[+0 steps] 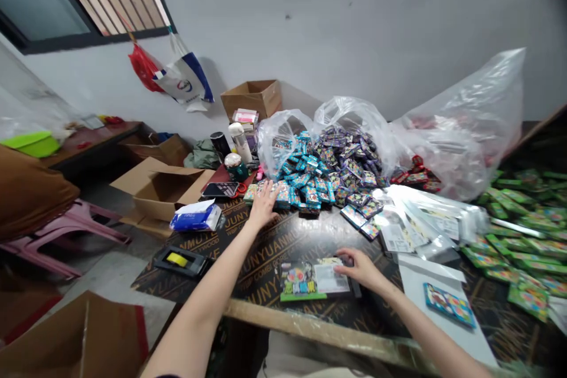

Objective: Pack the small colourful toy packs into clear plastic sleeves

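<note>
My left hand point(264, 205) reaches across the table, its fingers stretched over a row of small light-blue boxes point(284, 196) in front of a larger heap. Close to the near edge lies a flat printed package point(297, 281), with a colourful green-edged front on the left and a pale label panel on the right. My right hand point(362, 270) is curled at that package's right end, thumb and forefinger on its edge. A dark piece beside these fingers is partly hidden. On a white sheet point(410, 283) to the right rests a single blue box point(449, 305).
Behind stand plastic bags point(349, 109) spilling purple boxes point(354, 156). Clear sleeves point(443, 218) and green packs point(522, 248) lie to the right. At left are a tape dispenser point(179, 261), tissues point(195, 217), a phone point(220, 189), bottles point(240, 142) and an open carton point(162, 192).
</note>
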### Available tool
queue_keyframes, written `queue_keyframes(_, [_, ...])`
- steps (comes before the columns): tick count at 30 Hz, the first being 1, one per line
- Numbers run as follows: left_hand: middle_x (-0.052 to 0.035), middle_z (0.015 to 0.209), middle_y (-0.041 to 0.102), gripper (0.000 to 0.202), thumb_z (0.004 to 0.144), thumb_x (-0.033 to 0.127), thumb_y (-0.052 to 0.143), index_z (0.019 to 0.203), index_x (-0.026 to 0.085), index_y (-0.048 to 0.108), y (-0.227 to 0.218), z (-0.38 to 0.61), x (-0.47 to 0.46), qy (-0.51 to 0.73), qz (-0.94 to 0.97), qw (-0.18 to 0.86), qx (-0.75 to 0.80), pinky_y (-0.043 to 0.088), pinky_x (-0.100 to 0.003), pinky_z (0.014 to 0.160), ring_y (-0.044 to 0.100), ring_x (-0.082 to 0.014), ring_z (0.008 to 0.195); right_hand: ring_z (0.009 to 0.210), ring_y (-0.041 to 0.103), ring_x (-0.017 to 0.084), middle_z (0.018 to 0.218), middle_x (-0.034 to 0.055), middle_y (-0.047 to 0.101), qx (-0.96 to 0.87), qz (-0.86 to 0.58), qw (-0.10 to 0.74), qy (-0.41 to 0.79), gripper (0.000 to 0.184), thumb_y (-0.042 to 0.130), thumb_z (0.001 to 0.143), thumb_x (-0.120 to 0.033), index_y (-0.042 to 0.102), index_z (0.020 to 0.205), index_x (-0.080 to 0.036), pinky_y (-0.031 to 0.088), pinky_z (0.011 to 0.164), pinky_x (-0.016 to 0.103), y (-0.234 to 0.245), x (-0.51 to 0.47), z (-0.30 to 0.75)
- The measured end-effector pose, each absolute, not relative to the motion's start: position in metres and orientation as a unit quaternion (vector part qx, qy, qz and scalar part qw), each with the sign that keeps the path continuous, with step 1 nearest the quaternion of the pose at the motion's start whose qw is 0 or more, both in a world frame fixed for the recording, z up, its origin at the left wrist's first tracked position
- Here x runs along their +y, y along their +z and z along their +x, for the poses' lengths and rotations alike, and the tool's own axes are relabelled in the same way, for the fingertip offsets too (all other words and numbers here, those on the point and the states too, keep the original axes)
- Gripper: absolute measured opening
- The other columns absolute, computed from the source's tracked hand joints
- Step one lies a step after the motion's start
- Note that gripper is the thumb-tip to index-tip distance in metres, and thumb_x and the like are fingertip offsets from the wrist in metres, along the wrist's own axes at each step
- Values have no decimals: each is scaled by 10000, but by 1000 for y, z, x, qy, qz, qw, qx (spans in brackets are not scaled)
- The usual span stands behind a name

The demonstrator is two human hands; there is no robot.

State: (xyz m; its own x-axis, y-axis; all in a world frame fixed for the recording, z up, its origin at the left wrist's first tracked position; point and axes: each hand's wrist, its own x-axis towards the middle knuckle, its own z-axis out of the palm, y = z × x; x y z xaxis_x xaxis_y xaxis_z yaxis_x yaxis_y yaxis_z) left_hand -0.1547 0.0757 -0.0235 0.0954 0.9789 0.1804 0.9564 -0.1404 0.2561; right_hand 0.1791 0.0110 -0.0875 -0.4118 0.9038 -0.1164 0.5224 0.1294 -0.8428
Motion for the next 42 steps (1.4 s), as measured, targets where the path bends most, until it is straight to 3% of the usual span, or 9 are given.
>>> queue_keyframes(2, [-123, 1450, 216, 1025, 505, 229, 748, 1375, 230, 206, -17, -169, 106, 13, 786, 16, 618, 55, -522, 1061, 114, -318, 1341, 836, 544, 225, 862, 70, 599, -745, -499, 250, 366, 389, 657, 654, -424, 647, 946, -167, 419, 776, 355, -96, 9, 181])
queue_keyframes(8, [-158, 1198, 498, 1103, 367, 234, 762, 1351, 182, 266, -16, -183, 161, -94, 828, 42, 551, 348, -422, 920, 453, -346, 1116, 814, 545, 188, 874, 59, 584, -727, -502, 285, 372, 268, 595, 744, -360, 653, 941, -188, 429, 749, 312, -103, 3, 179])
queue_keyframes(14, [-163, 1104, 523, 1011, 464, 274, 666, 1365, 156, 221, -32, -191, 178, -103, 854, 16, 510, 383, -384, 814, 518, -336, 980, 988, 516, 210, 1070, 82, 557, -731, -562, 298, 246, 257, 586, 758, -294, 625, 998, -213, 404, 846, 345, -88, 2, 186])
queue_keyframes(21, [-122, 1025, 545, 958, 488, 277, 616, 1364, 192, 237, -33, -203, 195, -100, 832, 6, 545, 382, -365, 790, 519, -324, 947, 1309, 126, 373, 1430, 174, 204, -718, -688, 96, -46, 746, 677, 636, -318, 373, 1311, -229, 141, 986, 555, -65, 44, 240])
queue_keyframes(25, [-119, 1174, 501, 930, 526, 308, 609, 1367, 228, 219, -28, -208, 195, -81, 827, -22, 556, 322, -449, 905, 458, -335, 1081, 1288, 147, 430, 1448, 173, 162, -727, -683, -21, -68, 941, 709, 585, -238, 211, 1380, -300, 134, 933, 635, -59, 93, 276])
queue_keyframes(29, [-91, 1374, 332, 908, 573, 381, 638, 1358, 256, 199, -20, -201, 169, -8, 815, -59, 577, 207, -534, 987, 249, -346, 1273, 1261, 208, 444, 1452, 126, 189, -707, -703, -74, -29, 769, 595, 717, -196, 225, 1368, -369, 143, 885, 694, -46, 133, 323])
queue_keyframes(35, [-99, 1352, 394, 620, 744, 509, 518, 1285, 233, 392, -30, -115, 49, 118, 835, 151, 516, 308, -385, 1013, 365, -265, 1238, 1295, 170, 414, 1459, 98, 195, -758, -644, -86, 60, 773, 528, 671, -56, 302, 1344, -362, 204, 909, 649, -37, 147, 377])
queue_keyframes(39, [-130, 1399, 326, 917, 563, 614, 644, 1341, 248, 325, -58, -42, -18, 69, 835, 270, 474, 279, -457, 1023, 320, -323, 1256, 1331, 73, 368, 1477, 98, 116, -800, -585, -73, 112, 867, 510, 591, -35, 255, 1373, -310, 134, 972, 601, -55, 137, 368])
queue_keyframes(42, [-155, 1362, 360, 1036, 494, 555, 710, 1366, 204, 273, -71, -10, -35, 74, 829, 253, 494, 233, -481, 1029, 318, -342, 1235, 1312, 186, 318, 1440, 119, 225, -794, -602, 20, 83, 696, 461, 662, -97, 363, 1339, -221, 173, 997, 509, -60, 131, 343])
